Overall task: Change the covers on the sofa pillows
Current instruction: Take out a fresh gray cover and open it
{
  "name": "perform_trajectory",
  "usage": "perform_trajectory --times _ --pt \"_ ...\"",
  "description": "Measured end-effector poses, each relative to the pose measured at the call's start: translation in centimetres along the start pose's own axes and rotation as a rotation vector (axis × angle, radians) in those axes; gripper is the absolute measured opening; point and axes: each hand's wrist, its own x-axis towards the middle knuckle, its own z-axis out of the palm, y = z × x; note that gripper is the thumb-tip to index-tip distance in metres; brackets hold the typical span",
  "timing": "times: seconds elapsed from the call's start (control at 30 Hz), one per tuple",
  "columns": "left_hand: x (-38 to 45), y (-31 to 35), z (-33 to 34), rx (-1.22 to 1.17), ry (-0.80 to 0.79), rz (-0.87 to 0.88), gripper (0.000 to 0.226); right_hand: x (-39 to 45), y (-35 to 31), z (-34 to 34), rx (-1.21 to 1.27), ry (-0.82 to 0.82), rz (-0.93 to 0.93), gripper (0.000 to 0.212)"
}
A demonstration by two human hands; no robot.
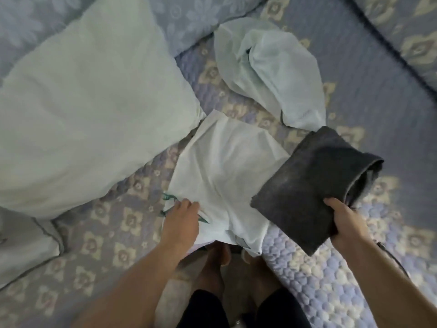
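Across quilted floral sofa point(319, 268): bare pillow point(89, 119) at left, shed cover point(267, 74) behind, flat white cover point(222, 176) centre. Right hand point(343, 223) clamped on folded grey cover point(307, 185); left hand point(179, 221), fingers loosely extended, resting on white cover. Likely choosing; next, open one, feed pillow in.

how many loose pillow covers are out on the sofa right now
3: a white cover under the left hand, a crumpled pale cover behind it, a folded grey cover in the right hand.
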Motion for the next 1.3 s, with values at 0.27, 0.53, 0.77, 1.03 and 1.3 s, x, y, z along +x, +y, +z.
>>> perform_trajectory --times 0.27,0.53,0.77,1.03,1.3 --pt "7.7 -2.4 -3.0 0.542 -0.324 0.687 0.038 -11.5 -1.7 -0.8 -0.239 -0.185 -0.054 0.018" --pt "9.5 -1.0 -4.7 0.156 -0.309 0.418 0.045 -16.2 3.6 1.8 -0.388 -0.508 0.015 0.045" --pt "11.3 -3.1 -4.6 -0.143 -0.396 0.322 0.03 -16.9 11.3 4.5 -0.631 -0.713 -0.107 0.053" --pt "8.8 -3.9 -4.1 -0.482 -0.275 0.058 0.037 -10.9 19.3 9.9 -0.428 -0.529 -0.022 0.073" --pt "9.2 -3.2 -3.5 -0.297 -0.228 0.028 0.023 -8.5 18.5 12.3 -0.394 -0.26 -0.292 0.06"
